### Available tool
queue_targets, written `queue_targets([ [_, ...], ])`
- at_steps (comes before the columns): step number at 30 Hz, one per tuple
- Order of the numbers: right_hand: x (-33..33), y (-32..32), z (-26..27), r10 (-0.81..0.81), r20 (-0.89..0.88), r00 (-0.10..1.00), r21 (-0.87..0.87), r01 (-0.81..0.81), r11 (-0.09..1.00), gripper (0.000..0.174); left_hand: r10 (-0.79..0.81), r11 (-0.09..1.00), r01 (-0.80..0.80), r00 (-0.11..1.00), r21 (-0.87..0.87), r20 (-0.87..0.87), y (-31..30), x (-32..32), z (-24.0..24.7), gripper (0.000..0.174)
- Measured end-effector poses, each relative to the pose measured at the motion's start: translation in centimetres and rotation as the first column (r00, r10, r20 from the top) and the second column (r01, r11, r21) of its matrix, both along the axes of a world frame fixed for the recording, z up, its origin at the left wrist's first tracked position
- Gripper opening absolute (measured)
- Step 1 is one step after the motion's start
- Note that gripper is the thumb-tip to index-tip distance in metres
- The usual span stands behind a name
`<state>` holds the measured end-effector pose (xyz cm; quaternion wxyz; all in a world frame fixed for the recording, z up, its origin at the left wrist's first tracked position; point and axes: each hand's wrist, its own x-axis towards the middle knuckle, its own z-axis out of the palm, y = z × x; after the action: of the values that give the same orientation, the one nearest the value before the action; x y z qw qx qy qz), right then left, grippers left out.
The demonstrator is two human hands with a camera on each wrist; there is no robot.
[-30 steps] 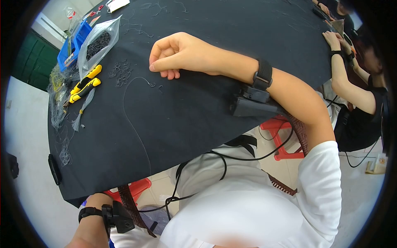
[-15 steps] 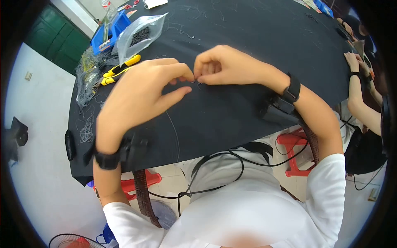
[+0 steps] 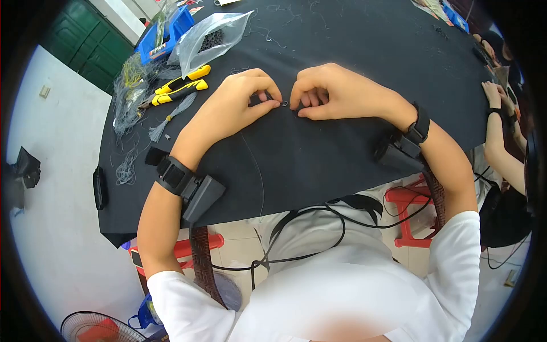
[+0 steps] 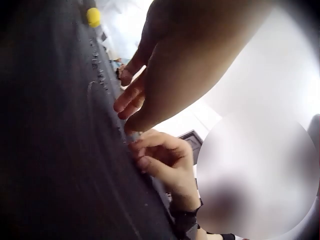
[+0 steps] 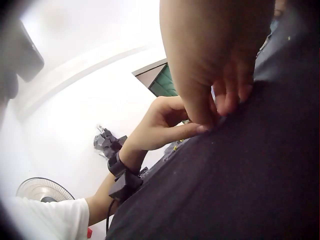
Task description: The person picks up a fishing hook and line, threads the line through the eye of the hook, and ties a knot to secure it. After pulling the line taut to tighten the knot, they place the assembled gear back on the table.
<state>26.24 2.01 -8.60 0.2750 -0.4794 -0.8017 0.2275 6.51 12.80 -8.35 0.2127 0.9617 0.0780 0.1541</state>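
In the head view my left hand (image 3: 236, 105) reaches down to the black cloth, thumb and index fingertips close together at a small fishing hook (image 3: 284, 104). Thin fishing line (image 3: 259, 171) runs from under this hand toward the table's near edge. Facing it, my right hand (image 3: 342, 94) has its fingers curled, index fingertip and thumb low at the cloth just right of the hook. Whether it pinches anything I cannot tell. Both wrist views show the left hand (image 5: 160, 125) and right hand (image 4: 167, 155) nearly meeting at the tabletop.
Yellow-black pliers (image 3: 179, 94), tangled line (image 3: 128, 94) and a tied line bundle (image 3: 171, 119) lie left. Behind them are an open plastic bag (image 3: 219, 43) of small dark pieces and a blue bin (image 3: 165, 37). Another person's arms (image 3: 504, 134) are at the right edge.
My left hand has come up from the table's near edge to the hook. The right hand has lowered its fingertips to the cloth beside it. The head view has shifted left.
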Motion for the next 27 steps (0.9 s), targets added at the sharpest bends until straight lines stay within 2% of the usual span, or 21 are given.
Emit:
queue_targets([
  [2, 0.0, 0.2, 0.1, 0.007, -0.008, 1.000, -0.014, -0.007, 1.000, 0.011, 0.016, 0.999, -0.015, 0.999, -0.039, 0.034, 0.0, 0.0, -0.4, 0.009],
  [5, -0.1, 0.2, -0.2, 0.004, -0.031, 1.000, -0.023, -0.005, 1.000, 0.009, 0.030, 1.000, -0.029, 0.993, -0.011, 0.113, 0.0, 0.0, -1.3, 0.008],
  [8, -0.1, 0.3, -0.4, -0.018, -0.062, 0.998, -0.060, 0.014, 0.998, 0.009, 0.159, 0.959, -0.127, 0.981, -0.255, 0.109, -1.3, 0.3, -1.1, 0.009],
  [9, 0.0, 0.3, -0.4, -0.025, -0.083, 0.996, -0.087, 0.018, 0.996, 0.009, 0.176, 0.907, -0.098, 0.972, -0.410, 0.158, -1.5, 0.7, -1.4, 0.011],
  [11, 0.1, 0.4, -0.5, -0.045, -0.145, 0.988, -0.131, 0.026, 0.991, 0.011, 0.232, 0.735, -0.005, 0.942, -0.678, 0.244, -1.7, 1.1, -2.0, 0.014],
  [12, 0.2, 0.6, -0.6, -0.060, -0.186, 0.981, -0.148, 0.032, 0.988, 0.012, 0.249, 0.686, -0.001, 0.940, -0.727, 0.234, -1.9, 1.0, -1.8, 0.019],
  [16, 0.3, 1.1, -1.4, -0.093, -0.437, 0.895, -0.200, 0.005, 0.980, 0.012, 0.348, 0.547, -0.047, 0.921, -0.836, 0.176, -2.3, 0.9, -2.1, 0.022],
  [19, 0.0, 0.9, -0.7, -0.203, -0.443, 0.873, -0.276, 0.083, 0.957, 0.014, 0.392, 0.442, -0.047, 0.908, -0.896, 0.146, -2.1, 0.7, -2.4, 0.023],
  [21, 0.1, 1.0, -0.8, -0.191, -0.472, 0.861, -0.278, 0.060, 0.959, 0.014, 0.420, 0.400, -0.047, 0.897, -0.915, 0.137, -2.0, 0.7, -2.5, 0.025],
  [27, 0.4, 1.3, -1.2, -0.190, -0.539, 0.821, -0.275, 0.042, 0.960, 0.016, 0.359, 0.444, -0.014, 0.919, -0.896, 0.163, -2.1, 0.6, -2.2, 0.026],
])
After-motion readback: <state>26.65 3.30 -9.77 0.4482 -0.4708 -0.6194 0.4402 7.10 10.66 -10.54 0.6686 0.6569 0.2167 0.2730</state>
